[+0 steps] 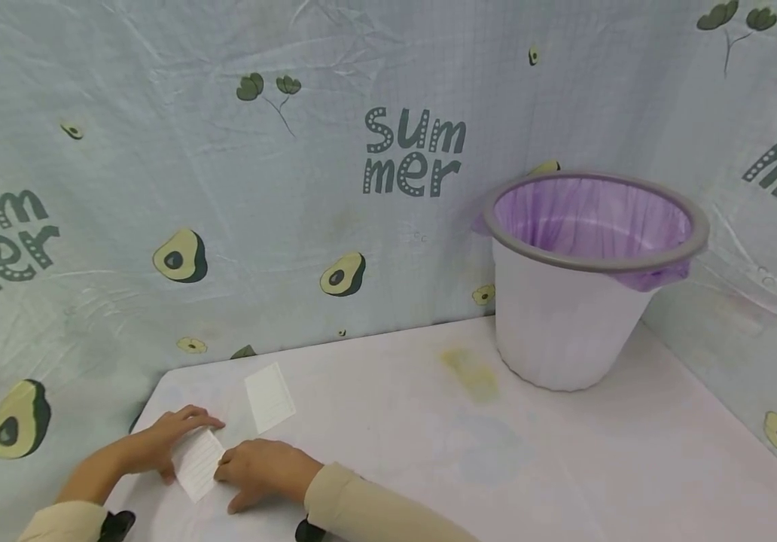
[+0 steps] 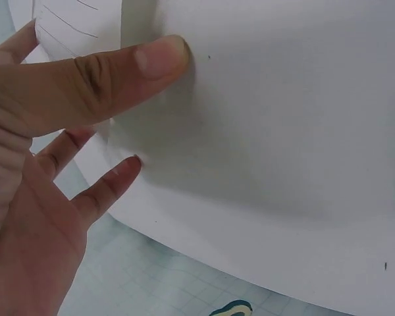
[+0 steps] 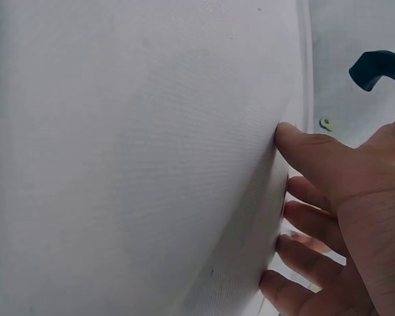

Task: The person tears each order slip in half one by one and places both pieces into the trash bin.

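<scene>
A small lined sheet of white paper [image 1: 199, 465] lies on the white table between the two hands. My left hand [image 1: 166, 443] spans its left side, fingers along the far edge and thumb by the near corner. In the left wrist view, the thumb of the left hand [image 2: 112, 79] is straight and the fingers are spread around the lined paper [image 2: 76, 23]. My right hand [image 1: 266, 470] is at the sheet's right edge, fingertips down. From the right wrist, the right hand [image 3: 342, 210] shows thumb and fingers apart, tips touching the white surface; the paper there is mostly hidden.
A second white paper [image 1: 270, 397] lies flat beyond the hands. On the table's right side stands a white bin [image 1: 558, 324] with a grey rim and purple liner. Behind the table [image 1: 388, 421] hangs a printed curtain [image 1: 260, 203].
</scene>
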The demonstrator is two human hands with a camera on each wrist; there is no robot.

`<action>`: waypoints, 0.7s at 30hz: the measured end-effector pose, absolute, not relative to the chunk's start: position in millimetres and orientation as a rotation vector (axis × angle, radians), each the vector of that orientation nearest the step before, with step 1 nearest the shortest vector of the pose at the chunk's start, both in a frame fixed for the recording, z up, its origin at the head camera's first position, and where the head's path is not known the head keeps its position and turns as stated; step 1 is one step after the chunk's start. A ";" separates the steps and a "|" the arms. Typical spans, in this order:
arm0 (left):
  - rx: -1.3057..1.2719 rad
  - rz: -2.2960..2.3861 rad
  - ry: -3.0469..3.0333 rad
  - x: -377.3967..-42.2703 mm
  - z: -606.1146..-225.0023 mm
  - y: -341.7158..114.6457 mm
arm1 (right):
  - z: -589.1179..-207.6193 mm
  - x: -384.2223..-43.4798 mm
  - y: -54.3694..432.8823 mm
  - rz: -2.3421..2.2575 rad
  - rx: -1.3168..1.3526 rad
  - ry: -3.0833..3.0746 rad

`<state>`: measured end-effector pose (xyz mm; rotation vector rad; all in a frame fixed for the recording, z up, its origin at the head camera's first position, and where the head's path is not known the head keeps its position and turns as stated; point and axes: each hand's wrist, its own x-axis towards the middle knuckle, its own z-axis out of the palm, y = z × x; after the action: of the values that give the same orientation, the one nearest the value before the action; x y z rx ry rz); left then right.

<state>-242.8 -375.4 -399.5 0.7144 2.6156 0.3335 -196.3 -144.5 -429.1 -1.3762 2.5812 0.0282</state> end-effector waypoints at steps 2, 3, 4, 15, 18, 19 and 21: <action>0.783 0.334 2.629 -240.4 -402.1 -379.8 | -429.1 -195.9 -145.0 0.015 -1.373 2.579; 0.842 0.338 2.644 -239.0 -403.9 -382.7 | -429.2 -195.9 -145.2 0.012 -1.372 2.581; 0.916 0.350 2.661 -237.7 -405.9 -385.9 | -429.4 -195.8 -145.3 0.010 -1.369 2.589; 1.204 0.769 2.473 -223.5 -413.2 -408.1 | -438.1 -191.6 -142.9 -0.200 -1.285 2.641; 1.200 0.767 2.500 -221.0 -408.6 -406.7 | -434.9 -190.6 -143.2 -0.226 -1.257 2.652; 1.195 0.774 2.507 -220.3 -406.9 -406.1 | -433.8 -190.7 -143.6 -0.233 -1.242 2.657; 1.187 0.809 2.509 -218.8 -404.0 -406.3 | -432.5 -190.8 -145.2 -0.251 -1.189 2.662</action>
<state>-218.8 -406.3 -404.0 1.1872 2.5092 0.8094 -190.8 -145.2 -432.5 -1.1887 2.6624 -0.2512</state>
